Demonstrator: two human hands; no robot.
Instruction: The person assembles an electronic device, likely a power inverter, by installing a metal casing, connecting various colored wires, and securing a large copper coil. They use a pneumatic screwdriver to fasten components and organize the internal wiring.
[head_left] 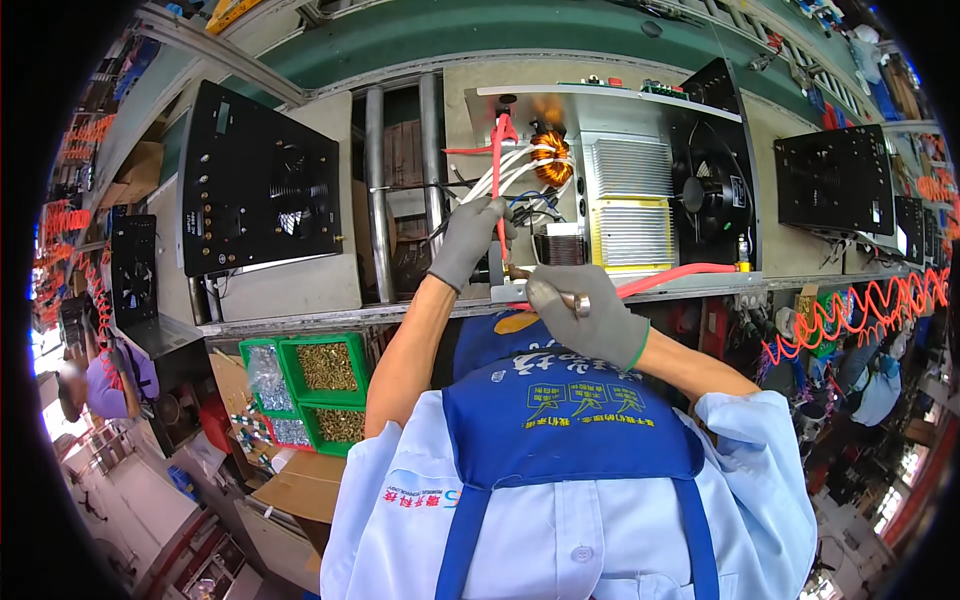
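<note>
Both hands wear grey gloves and work at the near left corner of an opened metal chassis (518, 103). My left hand (472, 243) is closed round a thick red cable (496, 165), which runs down from the chassis's far wall. My right hand (592, 318) grips a shiny metal socket wrench (581, 303); its round end shows and its other end points at the corner near the cable's lower end. Inside the chassis, beside my left hand, are white wires (508, 168), a copper-wound coil (551, 158) and finned heatsinks (632, 232). A black fan (712, 194) stands at the right.
Black panelled units stand on the line to the left (262, 180) and right (835, 180). Metal rollers (376, 200) lie left of the chassis. Green bins (325, 367) of small fasteners sit below left. An orange coiled hose (850, 325) hangs at right; a person (108, 380) is far left.
</note>
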